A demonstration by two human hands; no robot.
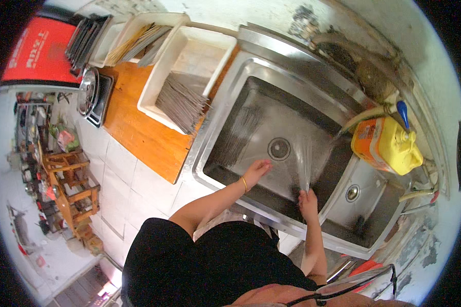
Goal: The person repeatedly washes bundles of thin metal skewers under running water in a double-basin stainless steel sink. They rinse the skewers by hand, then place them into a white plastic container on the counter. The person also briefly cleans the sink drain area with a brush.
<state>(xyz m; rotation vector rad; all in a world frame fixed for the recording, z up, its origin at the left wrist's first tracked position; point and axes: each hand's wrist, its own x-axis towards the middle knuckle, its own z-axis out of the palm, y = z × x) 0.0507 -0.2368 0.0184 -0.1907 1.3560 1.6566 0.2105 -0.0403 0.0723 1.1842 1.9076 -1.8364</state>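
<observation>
My right hand [308, 199] is closed around the lower end of a bundle of thin, blurred skewers [305, 165] that fans out over the large steel sink basin [288, 115]. To its left, my left hand [259, 170], with a yellow bangle at the wrist, hovers over the basin just below the round drain [279, 149]. Its fingers are loosely curled, and nothing can be made out in them. More thin skewers [240, 138] appear to lie along the basin's left side. At the right edge, a tap with a blue lever [402, 114] points into the basin.
Left of the sink, a white tub [150, 98] with a bundle of grey skewers [182, 101] rests on a wooden board [146, 142]. Behind are tubs with more sticks [140, 44]. A yellow jug [388, 146] stands by the tap, beside a smaller basin [363, 199].
</observation>
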